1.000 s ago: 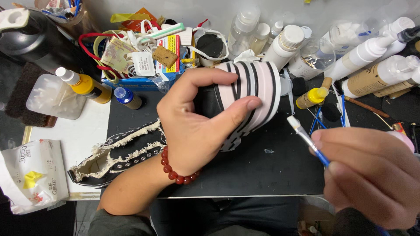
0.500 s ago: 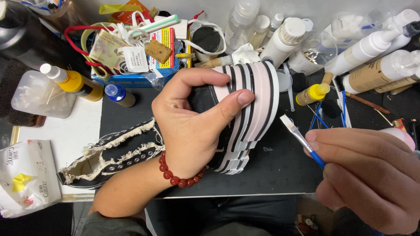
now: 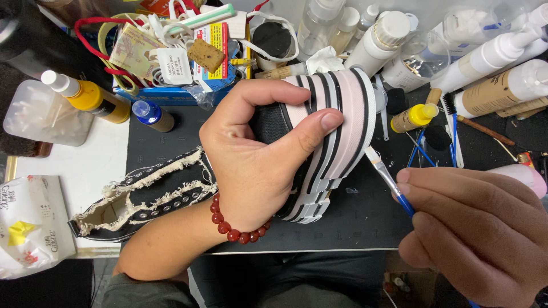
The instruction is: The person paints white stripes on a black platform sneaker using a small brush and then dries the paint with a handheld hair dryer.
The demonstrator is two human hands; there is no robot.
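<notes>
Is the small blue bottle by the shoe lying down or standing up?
Lying down: the blue bottle rests on its side on the black mat, its cap pointing left.

Brush [image 3: 381, 170] right of sneaker [image 3: 337, 131]

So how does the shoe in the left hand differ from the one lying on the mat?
The held shoe is gripped in the left hand and turned sole-out, showing a pink and white sole with black stripes; the lying shoe rests untouched on the mat, with its open top showing. The brush in the right hand points at the held shoe, not the lying one. Both have black uppers.
</notes>
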